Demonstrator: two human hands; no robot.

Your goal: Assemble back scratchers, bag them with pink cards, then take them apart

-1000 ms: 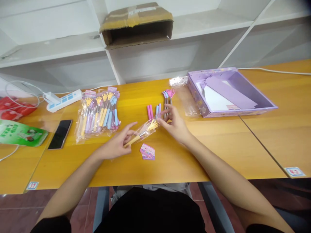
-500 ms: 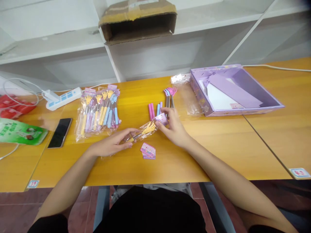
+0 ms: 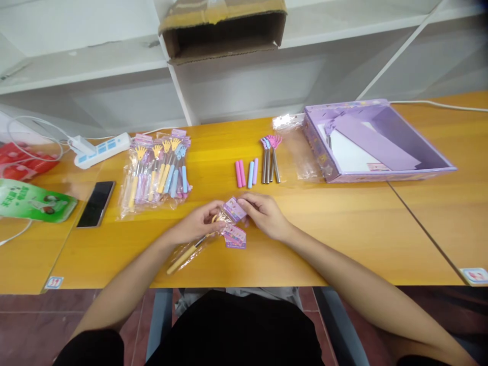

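My left hand point(image 3: 196, 225) grips the top of a clear packet holding a yellow hand-shaped scratcher point(image 3: 186, 252), whose handle slants toward the table's near edge. My right hand point(image 3: 265, 216) pinches the packet's purple header card point(image 3: 233, 209) from the other side. The two hands nearly touch over the yellow table point(image 3: 343, 229). A small stack of purple cards point(image 3: 235, 237) lies just below them. Farther back lie several loose pink, blue and purple handle sleeves point(image 3: 246, 173) and unwrapped metal scratchers point(image 3: 270, 158).
A pile of packaged scratchers point(image 3: 156, 173) lies at the left with a black phone point(image 3: 95, 203), a power strip point(image 3: 102, 150) and a green packet point(image 3: 32, 202). An open purple box point(image 3: 375, 142) and clear wrappers point(image 3: 295, 152) sit at the right. A cardboard box point(image 3: 224, 28) rests on the white shelf.
Both hands pulled the packaged yellow scratcher nearer to me, away from the loose sleeves. My right hand went from touching the loose pieces to pinching the packet's purple header card.
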